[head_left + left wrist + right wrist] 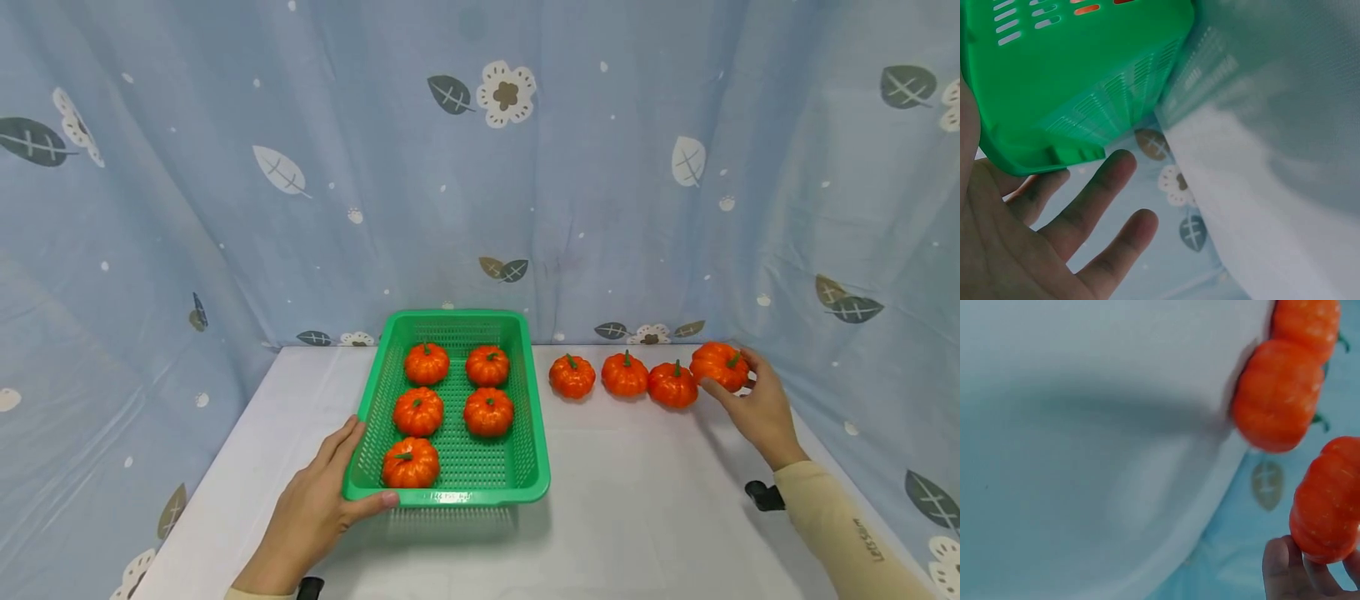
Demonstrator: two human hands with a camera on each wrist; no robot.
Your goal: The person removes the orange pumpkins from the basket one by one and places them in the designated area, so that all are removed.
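Note:
A green plastic basket (531, 417) holds several small orange pumpkins, one of them a pumpkin (411, 463) in the near left corner. My left hand (311, 496) rests against that corner, thumb along the front rim and fingers by the left side. In the left wrist view its fingers (1124, 165) are nearly straight and spread. At the far right, my right hand (761, 412) holds a pumpkin (718, 367) between thumb and fingers. The right wrist view shows this held pumpkin (1329, 503) apart from the row, with fingertips against its lower side.
Three more pumpkins stand in a row right of the basket: a left one (572, 377), a middle one (625, 374) and a right one (672, 385). The white table (622, 508) ends at a blue patterned curtain (420, 217) behind and at both sides.

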